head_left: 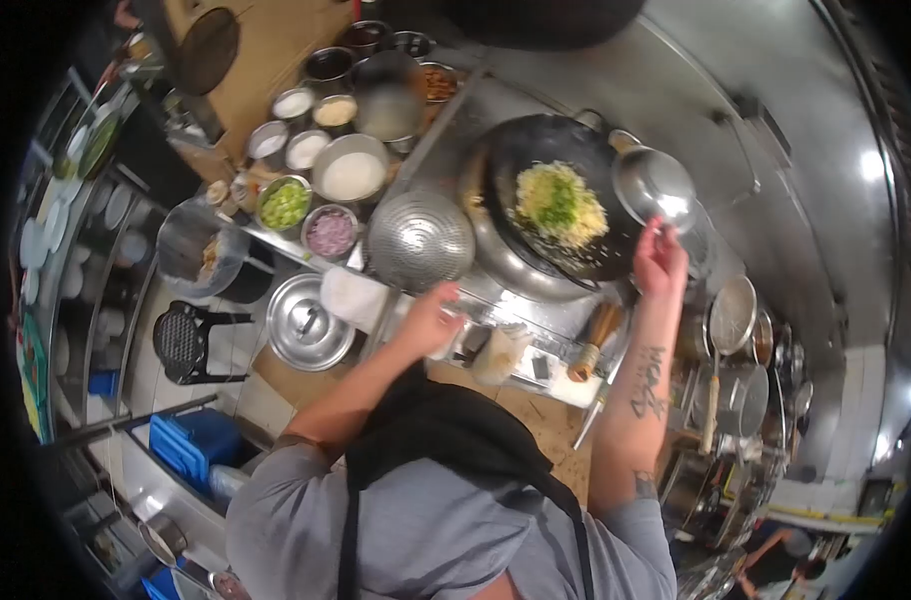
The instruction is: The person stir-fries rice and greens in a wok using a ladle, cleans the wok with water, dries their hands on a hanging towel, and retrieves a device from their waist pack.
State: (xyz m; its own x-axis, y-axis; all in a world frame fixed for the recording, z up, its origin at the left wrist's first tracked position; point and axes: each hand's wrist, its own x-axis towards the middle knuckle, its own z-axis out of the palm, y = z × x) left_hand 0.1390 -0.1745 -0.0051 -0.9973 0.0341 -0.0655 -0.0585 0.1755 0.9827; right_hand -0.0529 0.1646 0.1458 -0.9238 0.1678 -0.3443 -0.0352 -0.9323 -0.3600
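Note:
My right hand [660, 262] grips the rim of a shiny metal bowl [656, 188], held tilted over the right side of a black wok [521, 145]. In the wok lies a pale yellow heap of food [574, 222] topped with chopped greens [558, 203]; its exact kind is unclear. My left hand [433, 318] hovers by the stove's front edge, fingers loosely curled and apart, with nothing visible in them. Just beyond it sits a round perforated metal strainer [422, 240]. A container with pale contents [502, 354] stands to the right of that hand.
Left of the stove are containers of chopped greens [285, 203], diced purple onion [331, 232] and white stuff [351, 170]. A white cloth [354, 297] hangs at the counter edge, near a lidded pot [311, 322]. A brush [596, 340] lies at front right; strainers [733, 315] hang farther right.

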